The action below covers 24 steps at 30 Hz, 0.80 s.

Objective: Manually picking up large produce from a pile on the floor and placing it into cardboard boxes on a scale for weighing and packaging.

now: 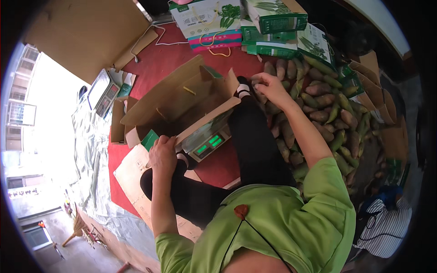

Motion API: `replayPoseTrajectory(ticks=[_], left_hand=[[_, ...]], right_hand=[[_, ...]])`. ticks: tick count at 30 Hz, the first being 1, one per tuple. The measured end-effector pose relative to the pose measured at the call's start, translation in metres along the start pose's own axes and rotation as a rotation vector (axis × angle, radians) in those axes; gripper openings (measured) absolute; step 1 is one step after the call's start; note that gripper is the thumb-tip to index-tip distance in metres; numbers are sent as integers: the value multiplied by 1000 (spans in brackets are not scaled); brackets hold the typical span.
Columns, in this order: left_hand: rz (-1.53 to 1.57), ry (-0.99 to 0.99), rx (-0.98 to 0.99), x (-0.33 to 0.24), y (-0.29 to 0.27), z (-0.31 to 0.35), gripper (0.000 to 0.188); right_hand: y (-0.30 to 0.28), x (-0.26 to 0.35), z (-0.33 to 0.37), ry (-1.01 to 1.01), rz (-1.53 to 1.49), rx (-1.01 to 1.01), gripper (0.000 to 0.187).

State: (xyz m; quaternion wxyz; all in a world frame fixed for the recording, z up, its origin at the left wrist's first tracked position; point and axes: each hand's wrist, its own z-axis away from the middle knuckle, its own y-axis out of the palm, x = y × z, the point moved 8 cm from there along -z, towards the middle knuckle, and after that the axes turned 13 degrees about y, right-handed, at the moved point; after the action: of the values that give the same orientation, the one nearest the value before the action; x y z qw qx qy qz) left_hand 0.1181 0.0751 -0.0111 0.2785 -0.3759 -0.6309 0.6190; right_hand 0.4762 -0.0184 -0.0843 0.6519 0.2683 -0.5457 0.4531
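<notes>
Most of the scene is carried by a red mat, at whose right side a broad heap of tubers is spread and along whose far edge printed cartons are stacked. Left of the heap, near the mat's middle, an open box is set, apparently borne by a scale whose lit green display is seen below the box's near wall. The step in hand is judged to be the picking out of a tuber while the box is steadied; the next move is thought to call for the fingers to be closed around a single one without its neighbours being dragged, and for the box to be kept level. The box's near left corner is touched by the left hand, whose fingers are curled at the cardboard edge; whether that edge is firmly pinched cannot be told. The right hand is held over the heap's left edge, just beside the box's right end, with its fingers partly bent and the tips drawn together. The nearest tuber is seen directly under those fingertips, partly covered, so whether it is gripped or only touched cannot be told; most of the heap is spread rightward of this hand.
</notes>
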Motion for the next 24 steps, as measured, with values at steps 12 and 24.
replayPoseTrajectory(ticks=[12, 24], left_hand=[[462, 51, 95, -4, -4, -11, 29], [-64, 144, 387, 67, 23, -28, 22]], right_hand=[[115, 121, 29, -405, 606, 160, 25], [128, 85, -9, -277, 978, 16, 59]])
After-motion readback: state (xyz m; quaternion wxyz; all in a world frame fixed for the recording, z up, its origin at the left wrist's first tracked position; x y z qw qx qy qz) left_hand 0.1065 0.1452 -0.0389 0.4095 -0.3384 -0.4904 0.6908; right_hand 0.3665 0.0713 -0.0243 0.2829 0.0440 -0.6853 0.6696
